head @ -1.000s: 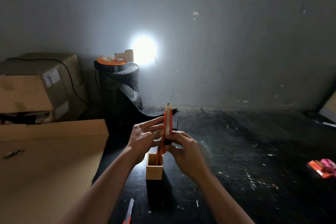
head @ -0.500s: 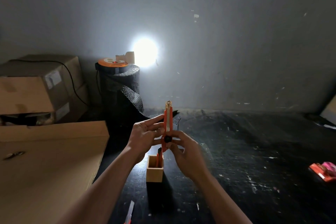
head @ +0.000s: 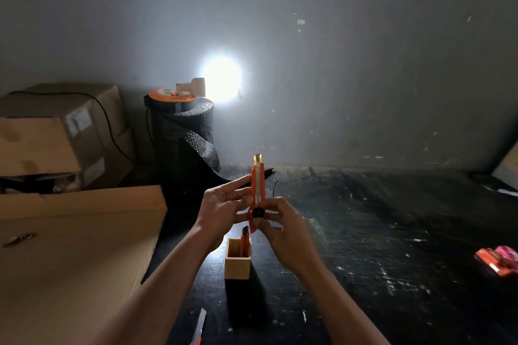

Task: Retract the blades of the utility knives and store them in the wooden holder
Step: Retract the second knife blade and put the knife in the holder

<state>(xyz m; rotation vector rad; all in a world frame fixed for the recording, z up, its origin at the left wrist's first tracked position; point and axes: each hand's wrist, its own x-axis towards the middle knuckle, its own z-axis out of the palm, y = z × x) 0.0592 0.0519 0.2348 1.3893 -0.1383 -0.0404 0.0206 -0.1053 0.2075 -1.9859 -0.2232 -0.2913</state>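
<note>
I hold an orange utility knife [head: 258, 185] upright above the wooden holder [head: 237, 266]. A short piece of blade shows at its top. My left hand [head: 221, 204] steadies the knife's body from the left with fingers stretched. My right hand [head: 280, 224] grips its lower end, thumb by the black slider knob. Another orange knife [head: 245, 241] stands inside the square holder on the dark table. A third knife [head: 199, 328] lies flat near the front edge with its blade out.
A large cardboard sheet [head: 75, 255] covers the left. Cardboard boxes [head: 56, 134] are stacked behind it. A black foam roll [head: 185, 143] with an orange cable reel and a bright lamp stands at the back. A pink and orange item [head: 499, 258] lies at the right edge.
The held knife has risen slightly above the holder and its exposed blade looks shorter. Both hands stay on it.
</note>
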